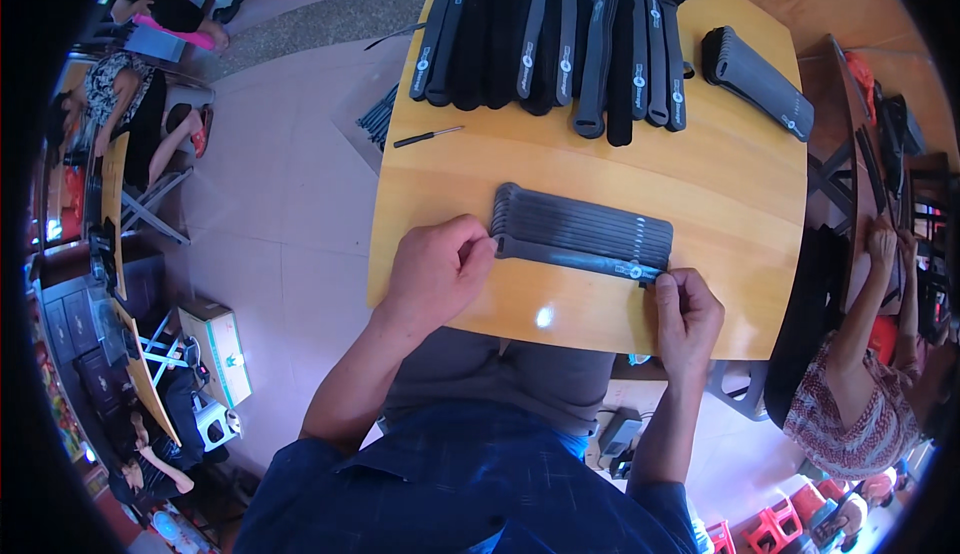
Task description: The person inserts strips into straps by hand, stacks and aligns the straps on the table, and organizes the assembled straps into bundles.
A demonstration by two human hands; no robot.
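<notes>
A row of dark grey straps with rounded ends, which look like hook-and-loop cable ties [580, 222], lies overlapped on the wooden table in front of me. Along its near side runs one strap [565, 257] with a pale printed mark at its right end. My left hand [440, 266] is closed in a pinch at this strap's left end, by the rounded tips. At the other end my right hand [688, 316] pinches its right tip between thumb and fingers. The fingertips partly cover both ends of the strap.
Several bundles of similar black and grey straps [545, 39] line the far side of the table [700, 174]. Another bundle [762, 84] lies far right. A small screwdriver [428, 137] rests near the left edge. People work at tables on both sides; a carton [215, 354] stands on the floor.
</notes>
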